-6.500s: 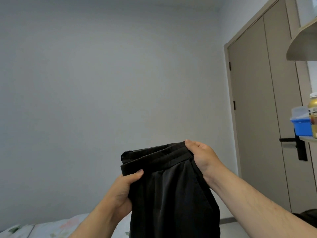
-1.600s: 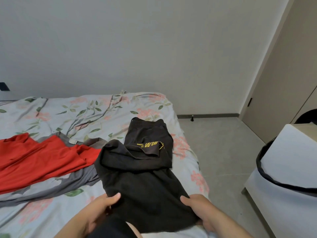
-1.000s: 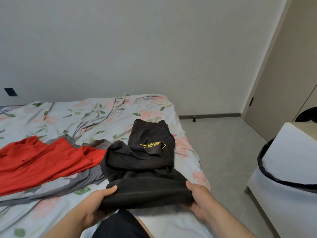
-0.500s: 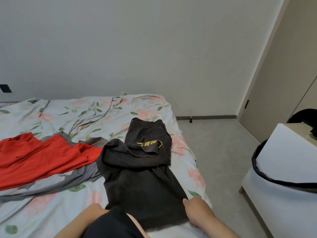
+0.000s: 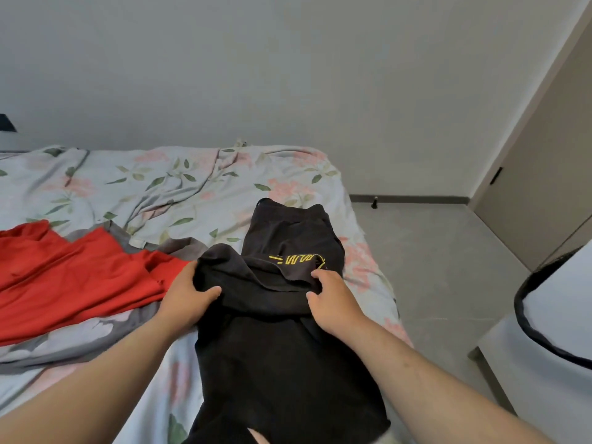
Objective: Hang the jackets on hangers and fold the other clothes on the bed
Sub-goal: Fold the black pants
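Both hands are out over the bed (image 5: 198, 184) now, working the black trousers (image 5: 282, 354) that run lengthwise down its right-hand side, waistband end far, the near end spilling toward the camera. The left hand (image 5: 187, 294) has its fingers (image 5: 205, 291) curled round the bunched dark fabric at the left edge of the garment's middle. The right hand (image 5: 331, 298) is gripping the crumpled fold just below the yellow lettering (image 5: 296, 259), thumb and fingers closed on cloth. So both hands are holding the trousers, not flat and not empty.

Where does that leave the job? Early, by the look of it. The trousers are only partly dealt with: there's a rumpled hump across the middle and the near part lies long and unfolded, so I'd call this fold in progress, not finished. To the left, touching the black pile, a red garment (image 5: 73, 274) sprawls loose over a grey garment (image 5: 80, 342), neither folded. Whether either is a jacket I can't tell from here. No hangers in sight, nothing hung, no neat stack anywhere on the floral sheet. At the right edge a white piece of furniture with a black cord (image 5: 531, 322) draped over it plays no part.

Still to come: square off the trousers, then the red and grey pieces.
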Available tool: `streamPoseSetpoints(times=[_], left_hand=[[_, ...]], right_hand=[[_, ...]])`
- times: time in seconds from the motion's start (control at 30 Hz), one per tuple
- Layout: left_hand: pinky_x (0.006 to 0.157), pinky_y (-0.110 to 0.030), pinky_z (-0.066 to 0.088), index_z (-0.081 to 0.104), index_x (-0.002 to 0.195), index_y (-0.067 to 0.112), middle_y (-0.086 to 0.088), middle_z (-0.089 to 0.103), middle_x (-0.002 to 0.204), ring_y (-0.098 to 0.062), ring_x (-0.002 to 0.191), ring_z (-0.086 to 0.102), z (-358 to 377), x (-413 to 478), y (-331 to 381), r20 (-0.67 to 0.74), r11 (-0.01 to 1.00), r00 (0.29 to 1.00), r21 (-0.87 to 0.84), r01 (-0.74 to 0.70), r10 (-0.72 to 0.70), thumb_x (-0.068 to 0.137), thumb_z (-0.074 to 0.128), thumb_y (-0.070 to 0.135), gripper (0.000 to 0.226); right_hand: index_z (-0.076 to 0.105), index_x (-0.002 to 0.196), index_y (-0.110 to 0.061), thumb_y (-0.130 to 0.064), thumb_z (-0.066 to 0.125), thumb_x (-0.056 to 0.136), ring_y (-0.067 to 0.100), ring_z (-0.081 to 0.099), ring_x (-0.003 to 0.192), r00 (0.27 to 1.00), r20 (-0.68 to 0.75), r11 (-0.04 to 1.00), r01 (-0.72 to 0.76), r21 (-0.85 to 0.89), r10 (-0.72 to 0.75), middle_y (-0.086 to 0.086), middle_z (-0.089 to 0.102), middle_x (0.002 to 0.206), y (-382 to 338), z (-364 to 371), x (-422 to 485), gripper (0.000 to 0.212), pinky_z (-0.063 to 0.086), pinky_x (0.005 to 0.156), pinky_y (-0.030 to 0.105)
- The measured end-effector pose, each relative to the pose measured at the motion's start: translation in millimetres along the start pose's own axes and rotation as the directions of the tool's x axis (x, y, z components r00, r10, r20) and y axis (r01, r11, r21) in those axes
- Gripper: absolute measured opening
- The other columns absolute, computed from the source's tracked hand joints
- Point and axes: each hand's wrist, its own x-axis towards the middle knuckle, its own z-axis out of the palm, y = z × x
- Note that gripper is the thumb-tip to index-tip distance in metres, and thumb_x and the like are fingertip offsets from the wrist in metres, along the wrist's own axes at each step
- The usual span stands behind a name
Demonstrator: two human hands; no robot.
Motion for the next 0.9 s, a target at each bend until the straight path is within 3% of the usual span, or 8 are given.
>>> streamPoseSetpoints(times=[0.13, 0.23, 0.33, 0.4, 0.5, 0.63, 0.77, 0.9], left_hand=[[0.091, -0.034, 0.049, 0.031, 0.151, 0.030, -0.006, 0.064, 0.123, -0.025, 0.109, 0.063, 3.1, 28.0, -2.4, 0.116, 0.958, 0.993, 0.284, -0.033, 0.000, 0.082, 0.073, 0.028, 0.080], [0.100, -0.033, 0.043, 0.028, 0.154, 0.022, -0.007, 0.052, 0.145, -0.026, 0.126, 0.054, 3.5, 50.0, 0.8, 0.151, 0.816, 0.988, 0.575, -0.059, -0.035, 0.088, 0.064, 0.039, 0.078], [0.067, -0.025, 0.054, 0.055, 0.132, 0.025, -0.004, 0.071, 0.093, -0.021, 0.079, 0.071, 3.4, 55.3, 7.2, 0.235, 0.762, 0.960, 0.647, -0.035, -0.155, 0.093, 0.060, 0.033, 0.040], [0.061, -0.025, 0.051, 0.065, 0.100, 0.021, -0.002, 0.068, 0.077, -0.023, 0.071, 0.069, 2.4, 52.8, 7.3, 0.242, 0.751, 0.963, 0.656, -0.072, -0.119, 0.094, 0.057, 0.025, 0.010], [0.066, -0.030, 0.044, 0.064, 0.077, 0.020, -0.003, 0.069, 0.080, -0.025, 0.080, 0.065, -0.2, 41.8, 2.3, 0.119, 0.784, 0.993, 0.614, -0.084, 0.014, 0.091, 0.056, 0.017, 0.016], [0.058, -0.034, 0.043, 0.060, 0.066, 0.015, -0.002, 0.062, 0.060, -0.025, 0.064, 0.061, -12.3, 11.5, -12.2, -0.048, 0.863, 0.998, 0.504, -0.015, 0.045, 0.087, 0.059, 0.023, 0.023], [0.046, -0.033, 0.049, 0.063, 0.087, -0.002, -0.017, 0.067, 0.058, -0.029, 0.048, 0.062, -16.9, -15.8, -2.5, -0.017, 0.933, 0.969, 0.268, 0.240, -0.245, 0.089, 0.050, 0.055, 0.059], [0.054, -0.026, 0.052, 0.057, 0.115, 0.004, -0.025, 0.070, 0.085, -0.030, 0.060, 0.069, 1.0, -48.4, 19.7, 0.148, 0.830, 0.831, 0.269, 0.488, -0.537, 0.078, 0.035, 0.087, 0.093]], right_hand=[[0.016, 0.156, -0.032, -0.035, 0.056, 0.096, 0.029, 0.049, 0.128, 0.996, 0.043, 0.996, -0.079, 0.047, 0.077, 0.010, 0.042, 0.146, -12.3, 6.4, 35.1, 0.072, 0.039, 0.101, 0.033], [0.024, 0.155, -0.033, -0.031, 0.059, 0.096, 0.024, 0.055, 0.121, 0.997, 0.024, 0.989, -0.081, 0.122, 0.079, 0.003, 0.053, 0.140, -9.4, 5.4, 49.9, 0.069, 0.040, 0.094, 0.027], [0.059, 0.133, -0.021, -0.021, 0.056, 0.097, 0.023, 0.059, 0.115, 0.999, 0.002, 0.995, -0.037, 0.088, 0.037, 0.002, 0.062, 0.130, -4.9, 1.4, 52.9, 0.035, 0.044, 0.094, 0.027], [0.069, 0.110, -0.017, -0.016, 0.055, 0.096, 0.022, 0.061, 0.100, 1.000, 0.008, 0.996, -0.029, 0.084, 0.029, 0.002, 0.066, 0.113, -3.5, -1.3, 46.7, 0.020, 0.046, 0.087, 0.027], [0.062, 0.077, -0.019, -0.012, 0.052, 0.093, 0.018, 0.055, 0.069, 0.997, 0.046, 0.967, -0.072, 0.243, 0.062, 0.003, 0.064, 0.083, -2.7, -9.4, 26.6, 0.020, 0.045, 0.064, 0.028], [0.056, 0.078, -0.011, -0.006, 0.049, 0.094, 0.013, 0.047, 0.050, 0.962, 0.177, 0.830, -0.269, 0.489, 0.207, 0.007, 0.060, 0.069, 5.5, -29.4, -12.2, 0.018, 0.037, 0.043, 0.022], [0.058, 0.078, -0.009, -0.002, 0.051, 0.087, 0.014, 0.049, 0.048, 0.897, 0.348, 0.859, -0.390, 0.333, 0.272, 0.005, 0.058, 0.057, 29.1, -38.7, -66.3, 0.013, 0.037, 0.042, 0.020], [0.046, 0.053, -0.017, -0.005, 0.055, 0.072, 0.014, 0.039, 0.053, 0.885, 0.425, 0.979, -0.205, -0.016, 0.192, -0.005, 0.040, 0.053, 55.7, -36.5, -114.5, 0.024, 0.032, 0.050, 0.024]])
